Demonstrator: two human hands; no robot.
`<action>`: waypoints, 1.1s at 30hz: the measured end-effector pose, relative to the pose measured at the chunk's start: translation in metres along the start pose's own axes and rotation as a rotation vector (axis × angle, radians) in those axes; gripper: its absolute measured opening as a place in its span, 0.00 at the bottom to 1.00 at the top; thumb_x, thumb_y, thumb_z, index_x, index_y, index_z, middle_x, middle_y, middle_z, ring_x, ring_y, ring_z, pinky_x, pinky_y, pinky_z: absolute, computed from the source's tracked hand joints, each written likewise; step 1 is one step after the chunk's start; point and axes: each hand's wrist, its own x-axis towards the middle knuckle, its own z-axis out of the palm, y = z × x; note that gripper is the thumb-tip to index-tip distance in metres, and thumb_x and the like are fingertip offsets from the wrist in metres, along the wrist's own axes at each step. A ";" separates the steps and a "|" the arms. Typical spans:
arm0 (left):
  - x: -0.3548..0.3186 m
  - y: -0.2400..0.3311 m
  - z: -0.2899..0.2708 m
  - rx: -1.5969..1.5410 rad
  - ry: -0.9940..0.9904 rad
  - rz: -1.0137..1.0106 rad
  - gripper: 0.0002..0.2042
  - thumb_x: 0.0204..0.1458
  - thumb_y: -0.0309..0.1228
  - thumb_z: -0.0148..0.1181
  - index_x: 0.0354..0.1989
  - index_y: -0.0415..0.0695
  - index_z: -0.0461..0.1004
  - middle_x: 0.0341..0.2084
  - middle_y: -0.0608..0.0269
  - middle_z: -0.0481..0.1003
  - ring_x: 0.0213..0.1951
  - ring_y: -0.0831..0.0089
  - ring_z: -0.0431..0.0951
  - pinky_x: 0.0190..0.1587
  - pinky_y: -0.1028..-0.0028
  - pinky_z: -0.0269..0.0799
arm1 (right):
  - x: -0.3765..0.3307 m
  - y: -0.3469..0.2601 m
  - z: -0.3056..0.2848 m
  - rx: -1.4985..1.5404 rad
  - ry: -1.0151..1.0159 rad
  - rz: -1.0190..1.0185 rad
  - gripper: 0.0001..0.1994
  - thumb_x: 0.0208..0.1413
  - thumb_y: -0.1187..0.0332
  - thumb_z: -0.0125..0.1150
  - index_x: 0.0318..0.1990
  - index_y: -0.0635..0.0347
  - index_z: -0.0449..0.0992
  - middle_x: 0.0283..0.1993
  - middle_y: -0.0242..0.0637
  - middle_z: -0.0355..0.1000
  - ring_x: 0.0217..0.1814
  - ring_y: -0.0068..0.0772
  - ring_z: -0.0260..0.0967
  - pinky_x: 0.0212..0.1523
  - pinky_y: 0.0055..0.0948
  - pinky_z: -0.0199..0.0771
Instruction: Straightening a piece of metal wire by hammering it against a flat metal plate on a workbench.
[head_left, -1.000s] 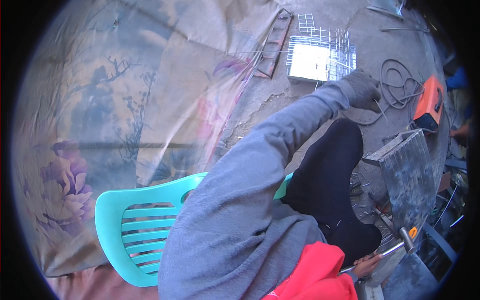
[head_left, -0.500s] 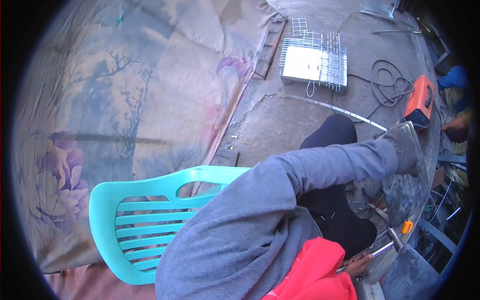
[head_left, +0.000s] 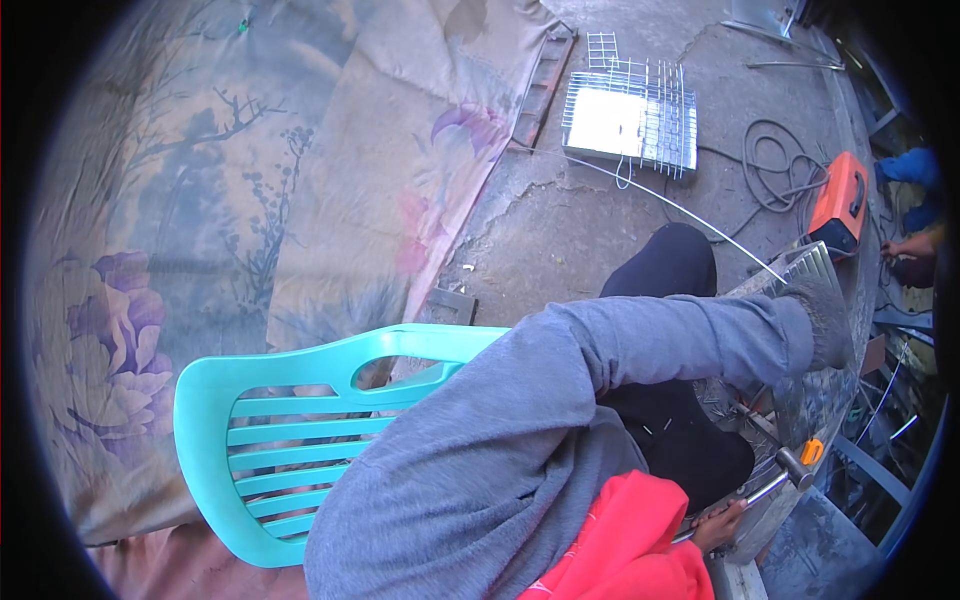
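My left hand (head_left: pixel 826 318), in a dark grey work glove, closes on the near end of a long thin metal strip (head_left: pixel 690 212). The strip reaches away to the left across the floor. Beside the glove shows a shiny ridged metal piece (head_left: pixel 812 264); whether I also hold it I cannot tell. My right hand (head_left: pixel 718 526), bare, grips the handle of a hammer (head_left: pixel 768 489) low in the view, its head over the worn work surface. A small orange-yellow tool (head_left: pixel 812 451) lies just beyond the hammer head. My left fingertips are hidden.
A turquoise plastic chair (head_left: pixel 300 436) stands at the left. Beyond lie a metal box with wire grids (head_left: pixel 630 118), a coiled cable (head_left: pixel 775 170) and an orange machine (head_left: pixel 839 204). Another person's hand (head_left: pixel 912 246) is at the far right. A patterned cloth (head_left: pixel 210 200) hangs or lies at left.
The strip has turned more edge-on, and its far end has swung up and left. My left hand has shifted slightly right and nearer. The hammer has risen slightly.
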 end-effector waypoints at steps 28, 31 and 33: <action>-0.016 -0.018 0.002 0.237 0.050 0.073 0.21 0.51 0.51 0.59 0.42 0.47 0.83 0.38 0.53 0.81 0.42 0.55 0.81 0.47 0.56 0.74 | 0.008 -0.006 0.000 0.043 -0.046 0.023 0.31 0.64 0.36 0.46 0.49 0.61 0.68 0.19 0.27 0.54 0.12 0.19 0.50 0.10 0.24 0.53; -0.017 -0.010 -0.006 0.243 0.002 0.025 0.20 0.50 0.50 0.59 0.40 0.47 0.83 0.38 0.55 0.81 0.43 0.55 0.80 0.48 0.55 0.73 | 0.008 -0.006 -0.001 0.037 -0.047 0.012 0.31 0.64 0.37 0.45 0.48 0.60 0.68 0.19 0.27 0.54 0.12 0.19 0.50 0.10 0.24 0.54; -0.022 -0.008 -0.009 0.254 0.069 0.052 0.19 0.49 0.48 0.60 0.40 0.47 0.83 0.37 0.56 0.81 0.41 0.55 0.80 0.47 0.55 0.73 | 0.008 -0.006 -0.001 0.030 -0.047 0.011 0.30 0.65 0.37 0.45 0.48 0.60 0.68 0.19 0.27 0.54 0.12 0.19 0.50 0.10 0.24 0.54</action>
